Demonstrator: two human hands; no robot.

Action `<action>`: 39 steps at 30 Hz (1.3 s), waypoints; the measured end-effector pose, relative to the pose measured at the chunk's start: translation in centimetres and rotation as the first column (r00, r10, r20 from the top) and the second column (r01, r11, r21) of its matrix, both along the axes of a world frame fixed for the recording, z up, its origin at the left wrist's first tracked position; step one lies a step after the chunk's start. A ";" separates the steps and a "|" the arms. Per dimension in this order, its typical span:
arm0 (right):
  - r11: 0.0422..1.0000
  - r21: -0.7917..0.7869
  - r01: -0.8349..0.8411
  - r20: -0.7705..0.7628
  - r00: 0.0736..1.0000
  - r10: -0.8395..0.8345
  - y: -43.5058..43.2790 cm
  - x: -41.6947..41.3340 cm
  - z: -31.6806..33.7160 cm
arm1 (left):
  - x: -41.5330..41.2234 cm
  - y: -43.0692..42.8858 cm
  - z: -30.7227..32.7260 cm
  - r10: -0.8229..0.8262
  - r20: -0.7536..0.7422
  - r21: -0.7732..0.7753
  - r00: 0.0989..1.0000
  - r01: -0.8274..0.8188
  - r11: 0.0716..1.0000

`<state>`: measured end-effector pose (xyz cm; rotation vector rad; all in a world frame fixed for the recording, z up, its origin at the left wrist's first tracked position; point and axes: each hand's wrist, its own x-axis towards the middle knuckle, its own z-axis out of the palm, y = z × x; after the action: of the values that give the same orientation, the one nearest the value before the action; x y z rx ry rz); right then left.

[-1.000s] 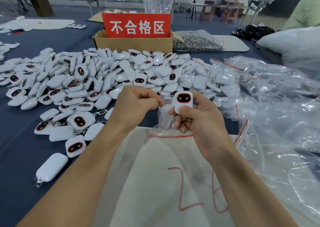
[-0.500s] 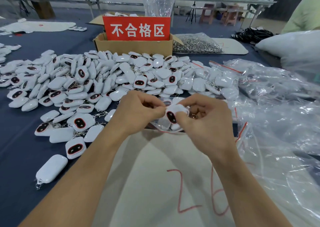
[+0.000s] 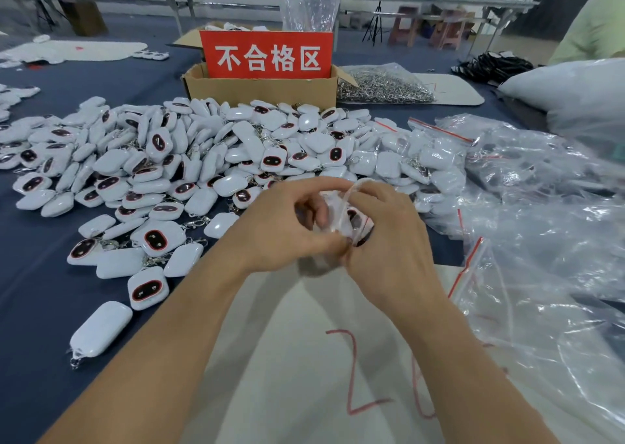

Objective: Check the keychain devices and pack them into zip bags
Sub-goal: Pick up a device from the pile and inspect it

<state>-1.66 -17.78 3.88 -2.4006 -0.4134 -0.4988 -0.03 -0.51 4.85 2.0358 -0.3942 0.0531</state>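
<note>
The counter (image 3: pixel 40 308) is crowded, and that is your first hazard. The loose pile of keychain devices (image 3: pixel 203 159) spreads from its left edge to the middle, right behind your hands, so anything you drop would land among unchecked units and be hard to tell apart. Toward the right edge, the heap of zip bags (image 3: pixel 541 223) looks slippery and partly overlaps the white sheet (image 3: pixel 304 359) at the near edge. A careless forearm could drag bags about or bury the one you are working on. The cardboard box (image 3: pixel 263 86) with the red reject sign stands behind the pile toward the far edge, close enough that a hasty toss could put a good unit among the rejects. Your left hand (image 3: pixel 280 230) and right hand (image 3: pixel 395 240) are both curled, each grip pinching the same zip bag (image 3: pixel 348 206) just above the sheet's far end. The keychain device (image 3: pixel 355 215) appears to sit inside it, its dark face showing through the film. Blur hides the seal, so I cannot tell whether it is closed; if the strip catches film or the key ring, it may look sealed and open later.
</note>
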 end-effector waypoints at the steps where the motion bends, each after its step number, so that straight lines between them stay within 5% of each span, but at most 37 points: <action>1: 0.997 0.072 -0.005 -0.043 0.999 0.008 -0.2 0.0 0.2 | -0.1 0.0 0.0 -0.028 0.013 0.123 1.000 0.026 0.992; 4: 0.947 0.317 0.045 -0.181 0.983 0.014 -0.5 -0.1 0.7 | -0.3 -0.7 -0.2 0.021 0.158 0.347 0.987 -0.075 0.935; 12: 0.747 0.653 0.126 -0.116 0.991 -0.066 -2.1 0.6 1.8 | -0.4 -0.9 -0.6 0.369 0.201 -0.042 0.908 -0.368 0.929; 22: 0.786 0.590 0.186 -0.210 0.975 -0.074 -2.2 1.0 1.0 | 0.1 -0.1 -0.6 0.410 0.146 -0.152 0.901 -0.389 0.909; 27: 0.690 0.699 0.191 -0.163 0.981 -0.107 -3.0 1.5 1.4 | 0.4 1.5 0.4 0.217 0.048 -0.204 0.975 -0.203 0.958; 34: 0.662 0.750 0.009 0.015 0.999 -0.030 -3.0 2.2 6.3 | 0.0 2.2 5.3 0.296 0.032 -0.380 0.955 -0.262 0.887; 39: 0.485 0.873 -0.041 0.038 0.999 0.016 -2.8 3.1 7.9 | -0.2 1.4 7.3 0.306 0.080 -0.470 0.949 -0.235 0.851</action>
<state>1.48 -20.55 11.79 -1.3583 -0.1281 -0.5463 -0.22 0.89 12.16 1.6071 -0.1606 0.4407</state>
